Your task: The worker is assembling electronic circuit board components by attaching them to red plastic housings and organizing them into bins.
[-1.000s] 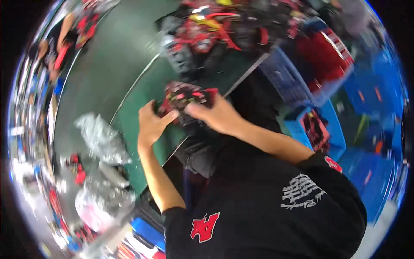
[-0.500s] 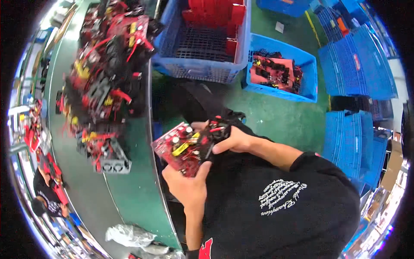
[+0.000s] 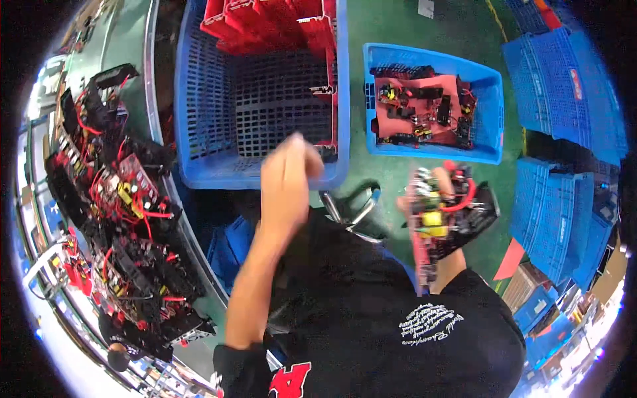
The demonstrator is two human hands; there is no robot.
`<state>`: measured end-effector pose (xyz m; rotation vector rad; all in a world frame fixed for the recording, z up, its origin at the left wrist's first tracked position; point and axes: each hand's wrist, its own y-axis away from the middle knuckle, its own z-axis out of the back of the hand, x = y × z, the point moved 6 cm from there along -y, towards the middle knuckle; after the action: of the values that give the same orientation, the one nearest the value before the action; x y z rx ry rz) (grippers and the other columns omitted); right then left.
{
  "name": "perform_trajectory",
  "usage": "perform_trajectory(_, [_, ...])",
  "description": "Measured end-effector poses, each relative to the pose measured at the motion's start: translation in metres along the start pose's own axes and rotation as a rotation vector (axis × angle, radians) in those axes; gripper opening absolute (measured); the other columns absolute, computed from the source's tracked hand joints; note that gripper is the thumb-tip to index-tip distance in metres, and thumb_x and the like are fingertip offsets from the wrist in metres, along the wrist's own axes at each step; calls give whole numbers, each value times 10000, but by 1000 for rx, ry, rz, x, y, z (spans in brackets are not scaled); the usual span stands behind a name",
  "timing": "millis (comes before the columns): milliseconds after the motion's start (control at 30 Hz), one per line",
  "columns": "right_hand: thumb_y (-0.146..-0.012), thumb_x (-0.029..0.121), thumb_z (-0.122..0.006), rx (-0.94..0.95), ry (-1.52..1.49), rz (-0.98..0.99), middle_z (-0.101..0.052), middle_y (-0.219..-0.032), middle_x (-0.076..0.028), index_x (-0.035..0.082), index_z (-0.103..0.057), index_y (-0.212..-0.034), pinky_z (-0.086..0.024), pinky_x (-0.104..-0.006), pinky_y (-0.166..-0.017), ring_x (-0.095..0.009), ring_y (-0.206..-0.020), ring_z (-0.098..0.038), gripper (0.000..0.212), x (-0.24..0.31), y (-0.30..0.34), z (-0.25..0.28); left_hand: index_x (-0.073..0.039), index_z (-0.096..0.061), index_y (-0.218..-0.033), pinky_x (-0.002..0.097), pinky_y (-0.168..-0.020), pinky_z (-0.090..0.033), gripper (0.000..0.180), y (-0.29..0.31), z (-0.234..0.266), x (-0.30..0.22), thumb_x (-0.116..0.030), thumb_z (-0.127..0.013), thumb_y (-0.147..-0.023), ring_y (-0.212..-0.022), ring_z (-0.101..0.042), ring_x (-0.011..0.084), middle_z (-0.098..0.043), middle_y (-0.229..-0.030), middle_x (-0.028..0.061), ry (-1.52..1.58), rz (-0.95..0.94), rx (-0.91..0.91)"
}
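My right hand (image 3: 443, 187) grips a circuit board assembly (image 3: 434, 229) in front of my right side. The board stands nearly on edge, with yellow parts, red wires and a black piece attached. Part of that hand is hidden behind it. My left hand (image 3: 286, 176) is over the near rim of a large blue crate (image 3: 262, 180) and touches no board; its fingers are smeared by motion. Red panels (image 3: 265, 30) stand at the crate's far end and along its right side. Beyond my right hand, a smaller blue bin (image 3: 434, 156) holds several similar assemblies on pink sheets.
A heap of circuit board assemblies (image 3: 126, 219) covers much of the bench on the left. Stacked blue crates (image 3: 544, 86) stand on the right. A bent metal tube frame (image 3: 355, 212) sits between the large crate and my body.
My left hand has let go of the circuit board assembly and moved up to the large crate. My right hand has carried the assembly rightward. The view has turned to the right.
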<state>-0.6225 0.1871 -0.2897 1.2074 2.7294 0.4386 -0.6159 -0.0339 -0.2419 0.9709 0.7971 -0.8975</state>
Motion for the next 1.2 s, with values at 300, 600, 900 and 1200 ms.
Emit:
perform_trajectory(300, [-973,469,-411,183,169,103,-613,-962,-174,199,-513,-809,-438,-472,-664,-362,-789,-604,331,58,61,69,-35,-726,-872,464,-824,-532,354,-138,-71,141,-341,-699,-697,-938,-666,390,-682,-953,244,-791,224,143])
perform_trajectory(600, [-1017,433,-310,664,15,-525,-510,-771,-172,226,-522,-825,-349,-372,-504,-249,-610,-463,354,29,13,49,-27,-536,-817,458,-547,-514,130,31,7,-18,-127,-601,-765,-597,-626,365,-608,-656,165,-755,-313,-314])
perform_trajectory(900, [-995,325,-457,761,62,-801,-612,-873,-181,8,-593,-922,-367,-332,-355,-147,-385,-472,353,-76,-23,-33,-80,-524,-664,354,-435,-433,171,436,74,-129,-58,-687,-711,-474,-544,248,-482,-563,69,-784,87,-751])
perform_trajectory(1200, [-994,370,-413,742,101,-1623,-579,-1063,-141,52,-583,-1078,-333,-376,-712,-250,-685,-593,370,-283,61,-87,-140,-530,-803,254,-499,-430,127,532,65,88,-132,-609,-704,-574,-544,110,-515,-755,-16,-1643,809,-829])
